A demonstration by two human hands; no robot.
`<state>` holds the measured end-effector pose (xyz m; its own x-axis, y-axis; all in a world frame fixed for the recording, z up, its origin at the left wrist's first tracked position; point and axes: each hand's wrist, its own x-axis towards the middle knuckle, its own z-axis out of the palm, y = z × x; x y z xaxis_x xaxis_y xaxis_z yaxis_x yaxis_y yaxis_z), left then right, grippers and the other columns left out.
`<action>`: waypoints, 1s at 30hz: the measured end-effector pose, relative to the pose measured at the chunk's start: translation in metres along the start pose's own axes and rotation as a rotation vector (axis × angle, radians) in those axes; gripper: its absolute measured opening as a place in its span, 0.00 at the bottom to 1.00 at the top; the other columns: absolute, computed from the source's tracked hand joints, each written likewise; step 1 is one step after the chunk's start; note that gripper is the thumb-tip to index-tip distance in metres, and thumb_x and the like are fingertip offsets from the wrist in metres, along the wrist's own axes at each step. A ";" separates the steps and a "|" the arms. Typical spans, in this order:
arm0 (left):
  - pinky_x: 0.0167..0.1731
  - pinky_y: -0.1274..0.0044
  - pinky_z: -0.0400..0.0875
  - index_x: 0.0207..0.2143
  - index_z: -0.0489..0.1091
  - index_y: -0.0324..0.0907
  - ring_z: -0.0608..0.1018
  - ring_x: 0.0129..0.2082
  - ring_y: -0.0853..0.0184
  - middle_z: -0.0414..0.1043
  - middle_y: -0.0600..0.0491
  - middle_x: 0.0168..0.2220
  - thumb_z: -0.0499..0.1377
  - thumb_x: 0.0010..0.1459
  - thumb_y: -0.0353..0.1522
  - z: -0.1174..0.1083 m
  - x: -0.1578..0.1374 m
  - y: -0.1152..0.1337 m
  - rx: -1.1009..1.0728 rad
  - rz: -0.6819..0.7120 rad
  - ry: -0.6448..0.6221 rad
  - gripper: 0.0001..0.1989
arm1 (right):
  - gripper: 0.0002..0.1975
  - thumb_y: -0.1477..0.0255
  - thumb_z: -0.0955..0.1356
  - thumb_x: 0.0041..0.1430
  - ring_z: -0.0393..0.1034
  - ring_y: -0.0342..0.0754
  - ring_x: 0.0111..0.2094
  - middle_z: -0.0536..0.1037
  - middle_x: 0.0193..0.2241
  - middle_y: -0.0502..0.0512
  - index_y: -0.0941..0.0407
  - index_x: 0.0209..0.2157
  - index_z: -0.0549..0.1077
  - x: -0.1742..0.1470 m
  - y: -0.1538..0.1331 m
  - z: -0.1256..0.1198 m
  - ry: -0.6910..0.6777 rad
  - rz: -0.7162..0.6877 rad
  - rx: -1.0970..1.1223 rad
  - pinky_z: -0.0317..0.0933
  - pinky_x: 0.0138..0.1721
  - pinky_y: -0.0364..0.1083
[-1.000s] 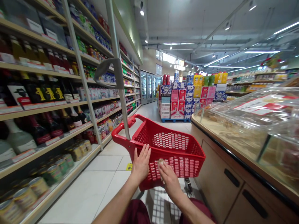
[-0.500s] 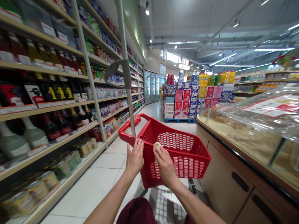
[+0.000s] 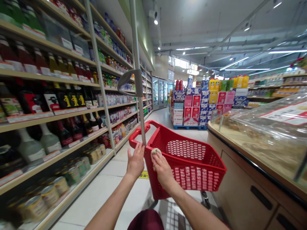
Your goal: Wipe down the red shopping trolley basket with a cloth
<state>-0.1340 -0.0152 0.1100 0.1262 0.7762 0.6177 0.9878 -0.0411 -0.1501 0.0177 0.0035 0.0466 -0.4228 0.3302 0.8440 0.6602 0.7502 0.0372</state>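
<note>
A red plastic rolling shopping basket (image 3: 157, 188) with perforated walls stands on the floor before me. Its metal pole (image 3: 137, 54) rises from the near-left corner and carries a grey handle grip (image 3: 138, 83). My left hand (image 3: 135, 163) lies against that corner beside the foot of the pole, fingers stretched and holding nothing. In my right hand (image 3: 163, 169) is a whitish cloth (image 3: 155, 151), pressed on the rim and outer side of the near wall. Most of the cloth is hidden under the fingers.
On the left run tall shelves (image 3: 57, 113) with bottles and cans. A wooden counter (image 3: 242, 172) under clear plastic covers closes in on the right. Stacked drink cartons (image 3: 192, 110) on a blue pallet (image 3: 189, 127) stand ahead, with glass-door fridges (image 3: 159, 91) behind.
My right hand has slid the cloth left along the basket's rim, towards the pole. My left hand stays at the corner. The whole view has swung slightly left.
</note>
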 end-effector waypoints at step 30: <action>0.55 0.56 0.39 0.53 0.56 0.37 0.56 0.57 0.60 0.56 0.44 0.56 0.44 0.46 0.22 -0.005 -0.003 0.021 -0.007 -0.063 0.098 0.28 | 0.19 0.81 0.57 0.57 0.52 0.48 0.55 0.68 0.48 0.56 0.57 0.48 0.66 -0.054 0.037 -0.019 0.016 0.048 0.023 0.55 0.52 0.53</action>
<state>-0.1128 -0.0216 0.1089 0.0722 0.7121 0.6983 0.9946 0.0011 -0.1040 0.0768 0.0021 0.0129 -0.3805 0.3573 0.8530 0.6651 0.7466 -0.0160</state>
